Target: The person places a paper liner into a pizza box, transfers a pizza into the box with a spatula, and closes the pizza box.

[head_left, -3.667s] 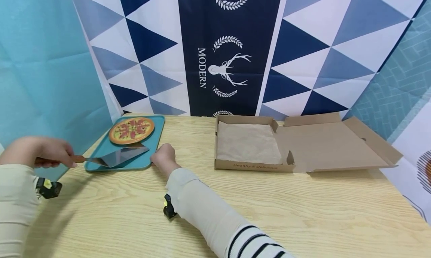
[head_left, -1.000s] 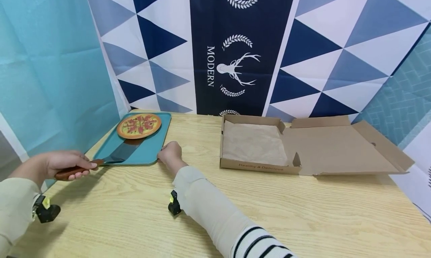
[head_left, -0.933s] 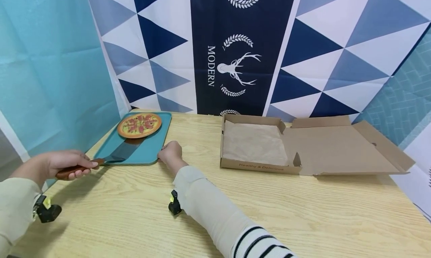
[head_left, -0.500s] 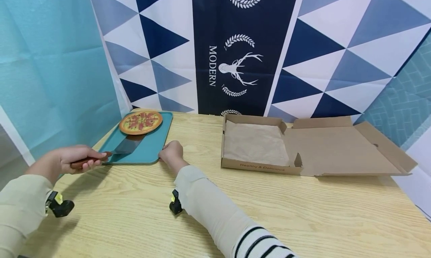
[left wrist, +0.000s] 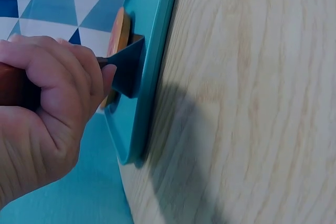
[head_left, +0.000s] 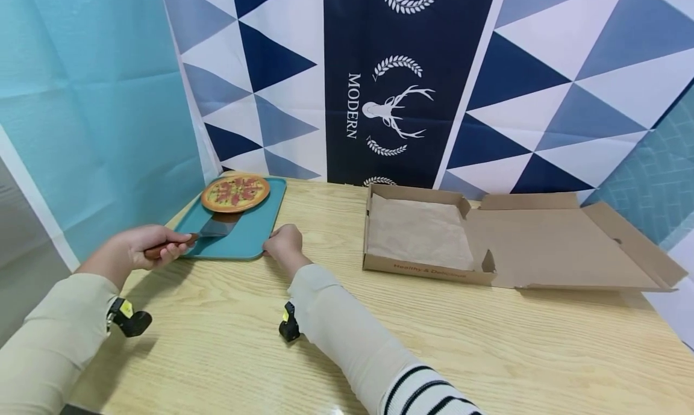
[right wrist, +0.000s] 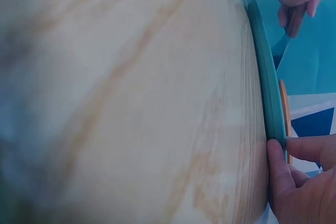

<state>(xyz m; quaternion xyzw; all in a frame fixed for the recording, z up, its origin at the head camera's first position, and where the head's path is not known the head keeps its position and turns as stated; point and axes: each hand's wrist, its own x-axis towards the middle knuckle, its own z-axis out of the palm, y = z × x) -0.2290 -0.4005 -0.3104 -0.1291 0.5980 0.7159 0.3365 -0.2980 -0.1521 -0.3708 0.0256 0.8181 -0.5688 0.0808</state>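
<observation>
My left hand (head_left: pixel 157 246) grips the wooden handle of a pizza spatula (head_left: pixel 215 228). Its wide metal blade lies low over a teal tray (head_left: pixel 246 243), front end at the near edge of a pizza (head_left: pixel 235 192) with an orange-brown crust. Part of the blade is hidden by the pizza. In the left wrist view, the fingers (left wrist: pixel 68 72) curl round the handle and the blade slants down to the tray. My right hand (head_left: pixel 285 243) pinches the tray's near right corner; in the right wrist view, thumb and finger (right wrist: pixel 281 169) are on either side of the rim.
To the right on the wooden table (head_left: pixel 336 330) sits an unfolded cardboard pizza box (head_left: pixel 428 271), lined with brown paper (head_left: pixel 420 231), its lid (head_left: pixel 564 243) laid open to the right. A patterned curtain (head_left: pixel 287 90) hangs behind, and a teal one (head_left: pixel 108 102) stands close on the left.
My left hand has moved forward and right, driving the spatula's blade further toward and under the pizza. The right hand keeps its hold on the tray corner. The head view has turned slightly left.
</observation>
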